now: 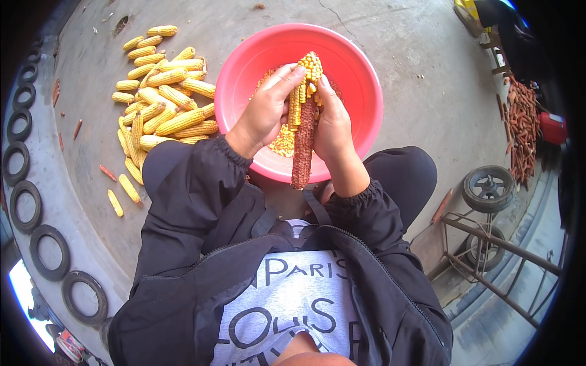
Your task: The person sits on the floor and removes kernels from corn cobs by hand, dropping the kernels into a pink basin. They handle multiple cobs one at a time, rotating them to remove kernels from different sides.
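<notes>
Both hands hold one partly shelled corn cob [304, 151] above a pink plastic basin [366, 91]. Yellow kernels remain at its top and along its left side; the lower part is bare and reddish-brown. My left hand [269, 103] grips the kernel-covered side, with the thumb near the upper end. My right hand [335, 119] is against the other side, its thumb beside the loose kernels in the middle. Inside the basin, under the hands, lie loose corn kernels [283, 142]. A pile of unshelled yellow corn ears [162, 114] lies on the concrete floor, against the basin's left side.
Bare cobs [522, 128] are heaped at the right, near a red object [552, 128]. A metal-framed hand cart [496, 244] with wheels stands at lower right. Tyres [26, 207] line the left edge. Another person's shoe and dark-clothed leg [470, 20] show at upper right.
</notes>
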A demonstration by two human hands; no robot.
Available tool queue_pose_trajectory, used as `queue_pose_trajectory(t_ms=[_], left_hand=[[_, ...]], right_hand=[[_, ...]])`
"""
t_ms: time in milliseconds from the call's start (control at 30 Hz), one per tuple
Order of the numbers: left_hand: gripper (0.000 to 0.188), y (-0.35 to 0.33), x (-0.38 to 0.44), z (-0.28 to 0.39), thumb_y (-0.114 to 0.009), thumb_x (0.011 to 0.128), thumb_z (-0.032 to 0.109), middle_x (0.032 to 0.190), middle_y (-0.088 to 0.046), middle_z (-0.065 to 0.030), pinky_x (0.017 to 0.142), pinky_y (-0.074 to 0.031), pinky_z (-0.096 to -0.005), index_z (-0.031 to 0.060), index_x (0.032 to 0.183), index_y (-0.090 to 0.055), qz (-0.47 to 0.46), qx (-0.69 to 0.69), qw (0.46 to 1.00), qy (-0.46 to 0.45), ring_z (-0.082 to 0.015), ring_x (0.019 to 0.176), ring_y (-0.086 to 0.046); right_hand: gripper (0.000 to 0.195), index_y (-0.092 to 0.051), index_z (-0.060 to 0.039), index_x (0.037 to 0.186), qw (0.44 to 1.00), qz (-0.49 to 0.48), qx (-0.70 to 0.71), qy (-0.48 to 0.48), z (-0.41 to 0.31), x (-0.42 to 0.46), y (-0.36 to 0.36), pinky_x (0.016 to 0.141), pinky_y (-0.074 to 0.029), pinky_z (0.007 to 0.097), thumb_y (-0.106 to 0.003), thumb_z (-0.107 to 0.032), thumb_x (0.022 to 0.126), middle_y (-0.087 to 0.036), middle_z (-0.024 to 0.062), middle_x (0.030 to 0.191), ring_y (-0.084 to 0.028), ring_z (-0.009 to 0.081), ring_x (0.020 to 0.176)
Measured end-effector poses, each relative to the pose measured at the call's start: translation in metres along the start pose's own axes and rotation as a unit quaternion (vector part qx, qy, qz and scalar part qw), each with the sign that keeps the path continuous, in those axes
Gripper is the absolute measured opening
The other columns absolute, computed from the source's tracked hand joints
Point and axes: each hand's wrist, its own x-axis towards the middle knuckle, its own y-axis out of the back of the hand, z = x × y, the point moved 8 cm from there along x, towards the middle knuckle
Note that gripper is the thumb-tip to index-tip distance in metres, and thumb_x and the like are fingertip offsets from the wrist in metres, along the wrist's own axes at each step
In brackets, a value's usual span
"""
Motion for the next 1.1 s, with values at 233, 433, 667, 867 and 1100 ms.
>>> queue_pose_trajectory(t_ms=[233,433,667,867,1100], left_hand=[[0.026,0.0044,0.0049,-0.0027,-0.044,0.103,0.024,0.105,-0.064,-0.0027,0.080,-0.052,-0.0247,0.0064,0.120,-0.054,-0.002,-0.028,0.998,-0.050,-0.0091,0.093,-0.064],[0.027,0.0058,0.0062,-0.0019,-0.044,0.103,0.023,0.107,-0.064,-0.0048,0.082,-0.052,-0.0255,0.0053,0.122,-0.053,-0.003,-0.027,0.997,-0.065,-0.0110,0.096,-0.064],[0.025,0.0052,0.0041,-0.0006,-0.044,0.103,0.020,0.106,-0.060,-0.0044,0.087,-0.047,-0.0259,0.0019,0.118,-0.054,-0.009,-0.037,0.998,-0.051,-0.0100,0.099,-0.059],[0.027,0.0051,0.0031,-0.0037,-0.046,0.103,0.024,0.099,-0.063,-0.0013,0.067,-0.049,-0.0197,0.0065,0.121,-0.054,0.008,-0.014,0.999,-0.033,-0.0054,0.083,-0.061],[0.027,0.0047,0.0028,-0.0048,-0.045,0.103,0.023,0.101,-0.062,-0.0001,0.068,-0.048,-0.0196,0.0061,0.122,-0.054,0.013,0.020,0.999,-0.024,-0.0040,0.085,-0.060]], right_hand=[[0.031,-0.055,-0.0024,0.113,0.998,-0.010,-0.057,0.032,0.0021,0.0014,0.0035,0.066,-0.052,0.0247,-0.044,-0.029,0.103,-0.062,0.0051,0.095,-0.062,0.0107,0.076],[0.030,-0.055,-0.0026,0.115,0.996,-0.012,-0.073,0.045,-0.0009,0.0004,0.0010,0.068,-0.051,0.0238,-0.045,-0.029,0.103,-0.062,0.0042,0.096,-0.061,0.0095,0.078],[0.031,-0.054,-0.0020,0.117,0.996,-0.014,-0.080,0.047,-0.0012,0.0001,0.0007,0.069,-0.052,0.0242,-0.046,-0.028,0.102,-0.062,0.0054,0.098,-0.062,0.0108,0.080],[0.032,-0.054,-0.0013,0.113,0.999,-0.015,-0.031,0.017,0.0014,-0.0005,0.0022,0.067,-0.053,0.0262,-0.045,-0.030,0.102,-0.063,0.0071,0.094,-0.063,0.0133,0.075],[0.033,-0.056,-0.0016,0.110,0.998,0.010,-0.064,0.025,0.0019,0.0027,0.0063,0.064,-0.054,0.0279,-0.044,-0.032,0.101,-0.063,0.0085,0.088,-0.063,0.0155,0.071]])
